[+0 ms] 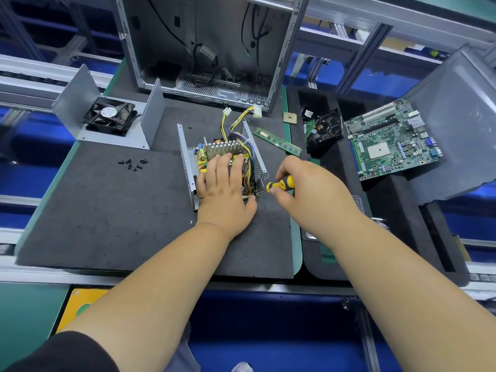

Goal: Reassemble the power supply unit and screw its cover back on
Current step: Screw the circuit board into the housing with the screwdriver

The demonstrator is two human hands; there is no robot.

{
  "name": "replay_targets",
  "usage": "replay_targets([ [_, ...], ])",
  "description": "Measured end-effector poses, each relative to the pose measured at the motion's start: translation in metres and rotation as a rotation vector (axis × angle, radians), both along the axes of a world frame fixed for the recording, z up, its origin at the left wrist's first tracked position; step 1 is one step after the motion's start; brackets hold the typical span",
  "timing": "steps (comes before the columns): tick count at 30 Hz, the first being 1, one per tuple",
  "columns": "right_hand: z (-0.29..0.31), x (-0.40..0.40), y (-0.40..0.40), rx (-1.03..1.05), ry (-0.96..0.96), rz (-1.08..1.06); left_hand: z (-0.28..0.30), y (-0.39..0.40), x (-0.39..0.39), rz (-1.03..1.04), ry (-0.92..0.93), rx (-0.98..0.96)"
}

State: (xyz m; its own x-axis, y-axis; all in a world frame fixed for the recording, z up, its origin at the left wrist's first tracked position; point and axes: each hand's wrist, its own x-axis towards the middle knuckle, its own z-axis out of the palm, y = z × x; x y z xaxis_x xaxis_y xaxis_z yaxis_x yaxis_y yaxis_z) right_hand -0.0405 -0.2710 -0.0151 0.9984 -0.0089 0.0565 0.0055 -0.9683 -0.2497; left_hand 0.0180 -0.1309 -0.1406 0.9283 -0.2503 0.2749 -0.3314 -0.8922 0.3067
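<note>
Currently the dark foam mat [107, 210] fills the middle of the bench, and the empty computer case [204, 44] stands upright at its 12 o'clock edge with loose black cables hanging inside. A second foam tray [402, 210] sits at 3 o'clock, carrying the green motherboard [393, 140] and, just left of that, a black cooler fan [326, 128]. The bent metal cover [88, 114] with its black fan [109, 116] lies on the mat at 10 o'clock, well apart from the power supply — not on it yet.

The power supply [188, 162] is at the mat's centre, open on top: finned heatsink, coils, and a yellow/purple wire bundle [241, 122] running out toward 12 o'clock. The left hand [224, 189] lies flat on the board, fingers straight and together, pressing down. The right hand [303, 181] is curled round a yellow-and-black screwdriver [280, 183] — its tip is at the unit's lower right corner; whether it sits on a screw I cannot tell.

A memory stick [277, 142] lies at 1 o'clock of the unit and a processor chip [290, 117] just beyond it. Small black screws [132, 163] are scattered on the mat at 9 o'clock.
</note>
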Motion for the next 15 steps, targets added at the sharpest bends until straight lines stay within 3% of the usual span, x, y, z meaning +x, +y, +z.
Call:
replay_targets([
  [10, 0.003, 0.000, 0.002, 0.005, -0.001, 0.009, 0.002, 0.001, -0.001, -0.017, 0.005, -0.029],
  [15, 0.015, -0.013, -0.004, 0.131, -0.065, -0.032, 0.006, 0.010, -0.007, -0.119, -0.129, -0.325],
])
